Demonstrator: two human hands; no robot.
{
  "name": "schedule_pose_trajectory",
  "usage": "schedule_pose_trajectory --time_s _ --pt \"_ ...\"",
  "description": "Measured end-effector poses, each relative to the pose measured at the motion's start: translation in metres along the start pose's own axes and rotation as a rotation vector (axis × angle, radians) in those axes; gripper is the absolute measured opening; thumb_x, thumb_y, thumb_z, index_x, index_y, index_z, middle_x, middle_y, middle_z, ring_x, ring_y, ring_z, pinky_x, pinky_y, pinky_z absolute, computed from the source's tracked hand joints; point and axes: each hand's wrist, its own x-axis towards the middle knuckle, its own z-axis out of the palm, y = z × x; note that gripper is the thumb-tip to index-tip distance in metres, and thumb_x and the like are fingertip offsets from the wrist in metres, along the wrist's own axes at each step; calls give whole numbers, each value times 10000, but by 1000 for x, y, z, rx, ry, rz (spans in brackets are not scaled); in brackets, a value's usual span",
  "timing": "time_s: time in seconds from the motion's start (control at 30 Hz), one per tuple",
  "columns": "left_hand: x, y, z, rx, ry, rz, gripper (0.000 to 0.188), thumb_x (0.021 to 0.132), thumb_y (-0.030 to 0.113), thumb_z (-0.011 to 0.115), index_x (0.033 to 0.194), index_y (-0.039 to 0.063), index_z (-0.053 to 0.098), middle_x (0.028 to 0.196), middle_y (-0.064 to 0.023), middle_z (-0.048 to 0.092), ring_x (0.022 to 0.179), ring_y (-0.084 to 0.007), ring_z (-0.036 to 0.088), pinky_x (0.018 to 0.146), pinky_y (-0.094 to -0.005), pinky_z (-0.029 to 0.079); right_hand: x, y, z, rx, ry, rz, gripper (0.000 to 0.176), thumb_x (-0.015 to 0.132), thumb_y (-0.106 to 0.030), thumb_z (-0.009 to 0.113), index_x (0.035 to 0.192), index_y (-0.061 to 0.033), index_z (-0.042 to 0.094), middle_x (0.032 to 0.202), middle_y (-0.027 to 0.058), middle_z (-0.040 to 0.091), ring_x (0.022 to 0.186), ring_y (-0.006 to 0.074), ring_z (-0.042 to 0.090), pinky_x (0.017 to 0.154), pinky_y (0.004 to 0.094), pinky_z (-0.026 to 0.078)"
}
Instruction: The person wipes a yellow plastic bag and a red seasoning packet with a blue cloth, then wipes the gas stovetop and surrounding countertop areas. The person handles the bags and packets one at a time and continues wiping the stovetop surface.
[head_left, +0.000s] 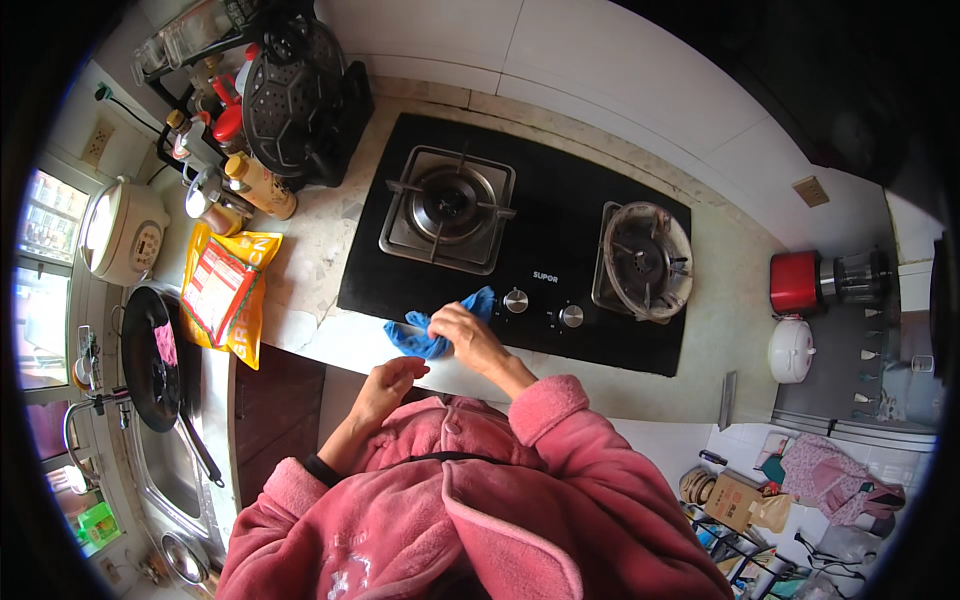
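Observation:
A blue cloth (417, 343) lies bunched over the front edge of the black glass gas hob (547, 225) and the pale countertop (345, 337). My right hand (465, 334) grips it from above, its fingers closed on the fabric near the left control knob (516, 301). Just in front of the counter's edge is my left hand (394, 379), its fingers curled and no object visible in it. The left burner has its metal pan support (450, 210); a round, stained ring (649, 259) sits over the right burner.
Left on the counter are a yellow packet (225, 292), bottles (259, 187), a black rack (300, 105) and a rice cooker (126, 231). A black frying pan (154, 360) rests by the sink (169, 465). At right stand a red appliance (796, 282) and a white pot (790, 351).

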Motion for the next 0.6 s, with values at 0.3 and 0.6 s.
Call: schedule_pose_trajectory --time_s 0.3,0.6 --pt "27 -1 12 446 79 299 402 884 -15 527 1284 -32 563 1191 -197 674 1119 -348 651 987 -400 504 13 48 -99 -379 262 244 372 735 201 570 971 -71 667 976 102 627 1007 313 610 840 401 525" --pt "98 13 44 830 263 570 642 787 -5 649 1400 -8 458 1458 -225 448 1317 -428 427 1128 -451 365 19 43 -52 -712 85 372 152 789 51 601 925 -16 611 956 178 635 903 390 653 778 469 551"
